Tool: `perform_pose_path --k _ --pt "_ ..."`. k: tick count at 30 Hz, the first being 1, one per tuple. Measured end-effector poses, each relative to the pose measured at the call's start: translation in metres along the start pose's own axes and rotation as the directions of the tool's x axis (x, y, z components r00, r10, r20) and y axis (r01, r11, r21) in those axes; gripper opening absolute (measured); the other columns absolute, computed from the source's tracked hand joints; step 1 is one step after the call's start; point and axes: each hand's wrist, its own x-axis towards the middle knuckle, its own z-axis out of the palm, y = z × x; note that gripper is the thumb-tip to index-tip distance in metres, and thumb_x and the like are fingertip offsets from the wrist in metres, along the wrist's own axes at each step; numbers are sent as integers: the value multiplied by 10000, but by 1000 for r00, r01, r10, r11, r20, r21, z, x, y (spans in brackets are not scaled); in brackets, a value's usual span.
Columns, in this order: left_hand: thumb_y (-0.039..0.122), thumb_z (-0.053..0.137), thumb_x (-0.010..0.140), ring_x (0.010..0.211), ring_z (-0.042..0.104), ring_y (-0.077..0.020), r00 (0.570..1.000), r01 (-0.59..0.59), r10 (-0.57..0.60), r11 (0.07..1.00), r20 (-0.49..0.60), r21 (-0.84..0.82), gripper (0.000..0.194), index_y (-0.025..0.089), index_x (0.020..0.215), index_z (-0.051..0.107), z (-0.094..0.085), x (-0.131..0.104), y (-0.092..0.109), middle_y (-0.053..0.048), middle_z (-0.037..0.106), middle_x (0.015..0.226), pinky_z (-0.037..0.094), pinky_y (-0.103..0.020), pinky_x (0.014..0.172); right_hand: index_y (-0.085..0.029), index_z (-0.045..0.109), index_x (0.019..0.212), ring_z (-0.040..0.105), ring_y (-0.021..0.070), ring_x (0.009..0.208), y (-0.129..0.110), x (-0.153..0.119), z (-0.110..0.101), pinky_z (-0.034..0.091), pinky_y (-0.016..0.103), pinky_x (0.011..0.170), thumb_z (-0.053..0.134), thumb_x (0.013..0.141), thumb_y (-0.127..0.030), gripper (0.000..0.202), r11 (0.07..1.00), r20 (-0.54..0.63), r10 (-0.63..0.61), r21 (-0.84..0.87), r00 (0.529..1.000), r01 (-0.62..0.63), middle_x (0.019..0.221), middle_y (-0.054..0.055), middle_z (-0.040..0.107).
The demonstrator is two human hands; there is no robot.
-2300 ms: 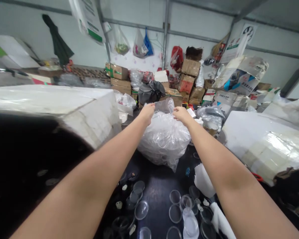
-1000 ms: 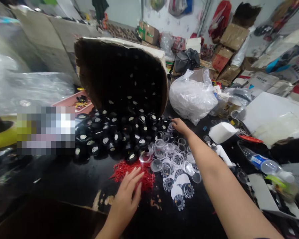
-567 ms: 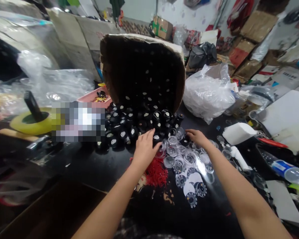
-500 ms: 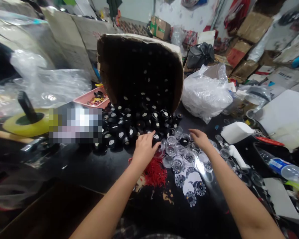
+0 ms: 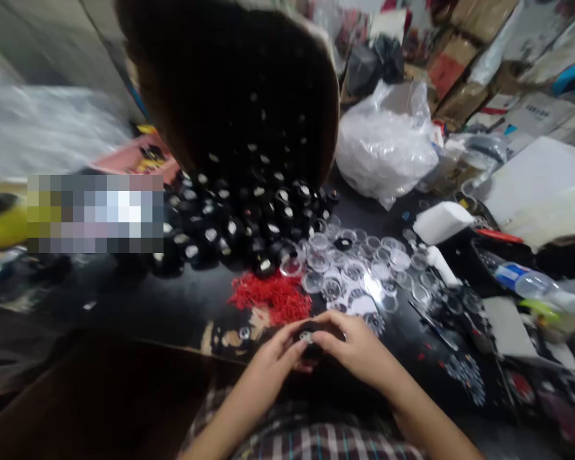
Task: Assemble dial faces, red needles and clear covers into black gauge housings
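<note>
Close to my body at the table's front edge, both hands are closed around one small black rounded casing with a pale plate on its face. My left hand grips its left side, and my right hand curls over the right side with the thumb on the face. Many similar black casings lie heaped at the mouth of a large box. To their right are clear round plastic covers, some over printed dials. A heap of small red pieces lies just beyond my hands.
The big dark-mouthed carton lies on its side behind the casings. A pink tray stands at left, a filled plastic bag at back right. A white roll, a plastic bottle and a thin tool occupy the right.
My hands came back from the casings and clear covers to the table edge and met around a black casing. The view has tilted downward.
</note>
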Motion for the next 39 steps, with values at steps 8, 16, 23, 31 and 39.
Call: perform_pose_path --k 8,16,23,31,39 --pt "366 758 782 1121 647 -214 990 44 -99 895 -100 -444 376 222 1100 617 16 17 -5 -56 685 1172 516 -330 989 -183 661 852 643 189 835 48 -30 -13 427 302 749 486 968 -218 213 848 -110 100 -510 989 -143 894 51 711" --pt "309 754 776 948 725 -229 982 -89 0 880 -187 -467 360 235 1089 593 10 57 11 -48 720 1068 562 -362 893 -196 681 977 646 175 926 56 -3 -28 476 307 863 516 941 -179 170 914 -215 -123 -405 969 26 971 42 704" --pt "427 744 792 822 721 -175 991 -22 -49 859 -127 -511 368 210 1050 595 18 26 -1 -92 750 1017 593 -273 754 -180 615 1259 584 302 1039 61 12 -25 470 459 932 709 826 -288 456 751 -367 -133 -643 921 -148 1113 135 592" --pt "358 606 913 845 703 -173 988 57 -136 771 -76 -635 239 183 1074 626 24 12 2 -141 748 1041 585 -253 725 -208 730 843 596 162 646 60 22 -30 464 288 661 620 891 -353 188 962 -434 -65 -266 899 -58 707 0 666" --pt "381 513 959 794 696 -152 982 156 -182 653 46 -741 318 205 1189 645 32 15 4 -136 740 1077 571 -234 699 -229 763 1045 684 208 885 58 17 -27 501 330 835 547 934 -411 303 984 -562 -130 -174 817 38 963 38 758"
